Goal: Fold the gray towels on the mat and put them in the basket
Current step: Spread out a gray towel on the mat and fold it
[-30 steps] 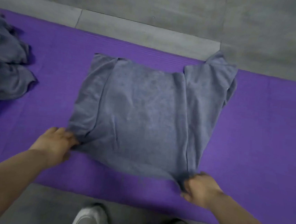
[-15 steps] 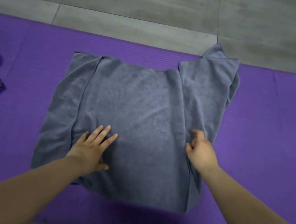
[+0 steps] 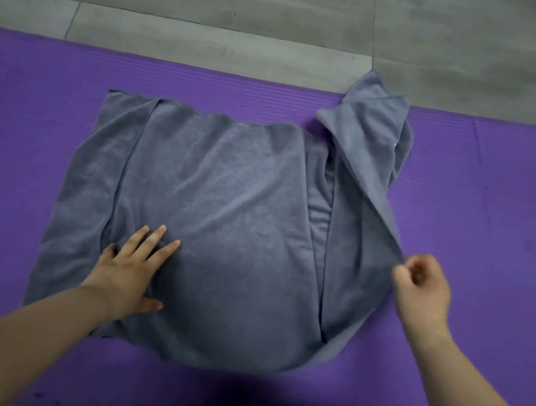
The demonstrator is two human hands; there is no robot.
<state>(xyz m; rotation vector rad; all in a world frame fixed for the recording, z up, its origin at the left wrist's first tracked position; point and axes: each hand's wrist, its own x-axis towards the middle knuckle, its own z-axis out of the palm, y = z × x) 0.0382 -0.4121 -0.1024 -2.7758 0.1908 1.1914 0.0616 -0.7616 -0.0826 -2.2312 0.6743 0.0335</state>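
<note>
One towel: a gray towel [image 3: 219,217] lies spread on the purple mat [image 3: 489,198], its right side bunched and folded over.
Far corner: pokes past the mat's edge onto the gray floor [image 3: 213,4].
Left hand [image 3: 129,271]: flat on the towel's near left part, fingers spread, gripping nothing.
Right hand [image 3: 422,289]: fingers pinched on the towel's right edge, lifting it off the mat.

A floor of large grey stone-look tiles [image 3: 278,10] is stretching across the top of the view, with thin dark grout lines running between the slabs. Soft, even light is falling on it, casting no hard shadows there.
</note>
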